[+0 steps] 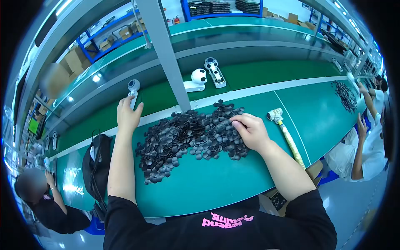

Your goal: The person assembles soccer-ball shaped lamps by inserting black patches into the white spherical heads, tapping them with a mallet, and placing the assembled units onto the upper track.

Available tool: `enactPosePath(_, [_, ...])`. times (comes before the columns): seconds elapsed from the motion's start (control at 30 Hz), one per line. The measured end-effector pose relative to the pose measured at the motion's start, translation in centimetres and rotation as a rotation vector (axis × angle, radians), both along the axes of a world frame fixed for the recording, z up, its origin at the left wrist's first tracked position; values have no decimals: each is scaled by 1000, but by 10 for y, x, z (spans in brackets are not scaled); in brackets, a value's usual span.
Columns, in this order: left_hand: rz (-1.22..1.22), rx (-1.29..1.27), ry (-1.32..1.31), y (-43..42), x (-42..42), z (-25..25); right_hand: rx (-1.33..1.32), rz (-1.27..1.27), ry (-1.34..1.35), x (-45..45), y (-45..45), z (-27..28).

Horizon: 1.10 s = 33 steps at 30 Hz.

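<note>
My left hand (128, 115) reaches over the green conveyor, its fingers on the lower body of a white device with a round, dark-patterned head (133, 86). My right hand (251, 130) is closed at the right edge of a large pile of small black pentagon pieces (183, 133); its fingertips pinch something I cannot make out. Beyond the pile, two more white devices are on the conveyor: one with a black-and-white ball head (199, 76) and one with an open body (216, 77).
A hammer with a wrapped handle (290, 139) lies right of the pile. A black bag (96, 166) is at the left. A grey post (166, 54) rises behind the pile. Co-workers sit at both sides, with another black pile (345, 96) at far right.
</note>
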<state>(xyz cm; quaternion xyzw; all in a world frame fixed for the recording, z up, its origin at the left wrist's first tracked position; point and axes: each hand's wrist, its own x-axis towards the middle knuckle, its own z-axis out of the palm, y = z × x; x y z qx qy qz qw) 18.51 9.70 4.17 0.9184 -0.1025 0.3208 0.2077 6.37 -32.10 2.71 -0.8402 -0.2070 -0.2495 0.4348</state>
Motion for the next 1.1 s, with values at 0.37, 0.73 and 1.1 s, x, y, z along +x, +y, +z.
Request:
enactPosePath(0.37, [465, 119, 293, 33, 40, -46, -86, 32, 109, 0, 7, 8])
enactPosePath(0.73, [536, -307, 273, 27, 50, -13, -75, -10, 52, 5, 11, 0])
enactPosePath(1.1, [-298, -1395, -165, 103, 38, -10, 157, -101, 28, 1, -6, 1])
